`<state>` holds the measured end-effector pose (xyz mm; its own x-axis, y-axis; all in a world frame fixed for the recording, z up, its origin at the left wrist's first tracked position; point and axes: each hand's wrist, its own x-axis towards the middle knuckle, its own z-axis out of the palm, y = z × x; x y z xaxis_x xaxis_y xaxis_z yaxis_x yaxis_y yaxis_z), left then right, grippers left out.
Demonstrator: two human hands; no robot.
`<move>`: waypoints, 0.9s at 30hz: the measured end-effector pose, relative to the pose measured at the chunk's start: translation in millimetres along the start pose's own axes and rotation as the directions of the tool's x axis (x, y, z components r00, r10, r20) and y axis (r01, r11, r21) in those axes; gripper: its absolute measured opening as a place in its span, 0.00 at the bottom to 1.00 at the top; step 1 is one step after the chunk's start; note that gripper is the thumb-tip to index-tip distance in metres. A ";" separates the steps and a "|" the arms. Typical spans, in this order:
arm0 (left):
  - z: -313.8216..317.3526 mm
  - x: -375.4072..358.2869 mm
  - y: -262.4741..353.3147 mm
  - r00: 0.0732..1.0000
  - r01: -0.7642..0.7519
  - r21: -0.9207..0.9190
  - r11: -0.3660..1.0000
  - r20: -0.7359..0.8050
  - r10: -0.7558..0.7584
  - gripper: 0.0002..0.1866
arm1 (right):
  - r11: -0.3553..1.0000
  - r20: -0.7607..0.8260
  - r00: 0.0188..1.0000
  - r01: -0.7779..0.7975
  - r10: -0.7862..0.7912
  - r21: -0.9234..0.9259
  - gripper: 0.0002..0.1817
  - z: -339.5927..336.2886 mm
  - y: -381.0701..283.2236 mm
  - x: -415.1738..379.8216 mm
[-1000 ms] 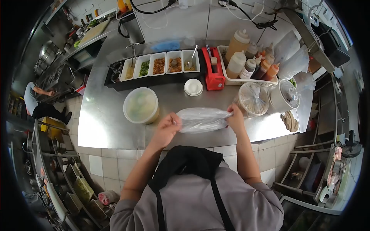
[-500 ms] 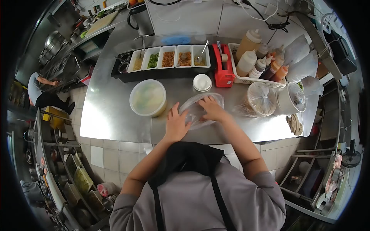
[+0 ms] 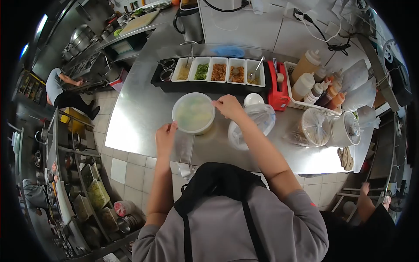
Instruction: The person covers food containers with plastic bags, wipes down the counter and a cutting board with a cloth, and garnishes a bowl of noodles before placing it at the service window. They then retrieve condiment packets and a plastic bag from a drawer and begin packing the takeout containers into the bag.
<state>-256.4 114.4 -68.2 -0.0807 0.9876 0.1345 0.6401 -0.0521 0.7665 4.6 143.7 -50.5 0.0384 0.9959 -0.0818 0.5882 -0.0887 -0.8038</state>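
A round plastic tub [image 3: 193,114] with a translucent lid stands on the steel counter, its yellow-green contents blurred through the lid. My left hand [image 3: 165,137] pinches the near left edge of the lid with curled fingers. At the lid's right edge, my right hand [image 3: 228,107] has its thumb and fingers closed on the rim. Beneath my right forearm a clear plastic bag [image 3: 261,120] lies loosely over something round that I cannot make out. Just behind the bag is a small white dish [image 3: 253,99].
A black rack [image 3: 163,86] of white topping trays lines the back. Beside it stand a red tape dispenser [image 3: 277,87] and a basket [image 3: 286,68] of sauce bottles. Wrapped tubs [image 3: 315,129] sit right. One person [image 3: 54,85] works far left; another's dark sleeve [image 3: 384,222] shows lower right.
Both hands have left the plastic bag and moved left to the lidded tub, taking hold of its edge. The view has shifted, and another person has appeared at lower right.
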 end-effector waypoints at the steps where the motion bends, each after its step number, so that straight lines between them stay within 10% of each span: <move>1: 1.7 2.2 -0.8 0.998 0.055 -0.062 0.997 0.014 -0.055 0.21 | 0.999 0.047 0.998 -0.039 0.038 0.014 0.18 1.5 -5.3 2.4; 14: -7.3 20.4 17.3 0.993 0.116 -0.264 0.958 0.024 -0.114 0.15 | 0.972 0.011 1.000 0.011 -0.014 0.234 0.17 0.7 -10.1 -14.0; 27: 8.0 -22.3 147.9 0.942 -0.002 -0.529 0.848 0.283 0.179 0.12 | 0.968 -0.460 0.887 0.068 0.053 0.243 0.13 -125.2 -38.8 -151.4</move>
<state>-153.9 85.8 37.2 0.2547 0.9632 0.0861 0.1386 -0.1245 0.9825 77.1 -1.5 66.8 0.4366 0.8861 0.1556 0.3753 -0.0222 -0.9267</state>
